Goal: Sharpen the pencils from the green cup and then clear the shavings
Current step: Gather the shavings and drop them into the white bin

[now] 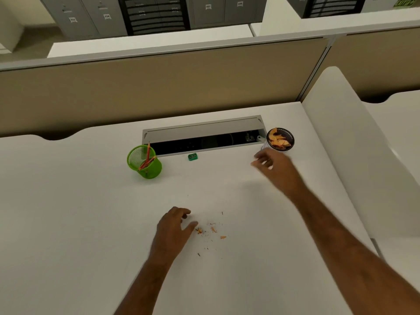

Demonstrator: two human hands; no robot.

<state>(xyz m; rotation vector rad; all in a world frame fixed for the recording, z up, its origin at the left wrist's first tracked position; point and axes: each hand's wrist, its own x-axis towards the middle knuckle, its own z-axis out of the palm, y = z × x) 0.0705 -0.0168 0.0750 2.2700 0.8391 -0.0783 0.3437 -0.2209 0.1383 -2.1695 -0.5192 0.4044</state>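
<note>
A green mesh cup point(145, 163) holding several red and orange pencils point(147, 156) stands on the white desk point(79, 212). To its right lies a small green sharpener point(192, 157). Small orange shavings point(212, 230) are scattered on the desk near its front. My left hand point(176, 226) rests beside them with relaxed, slightly curled fingers and holds nothing. My right hand point(271, 163) hovers, blurred, just left of and below a dark mesh cup point(280, 138) that contains orange shavings; its fingers look loosely spread and empty.
An open grey cable tray point(204, 133) is set into the desk behind the sharpener. A beige partition point(159, 87) runs along the back. A white divider panel point(352, 144) rises along the right side of the desk.
</note>
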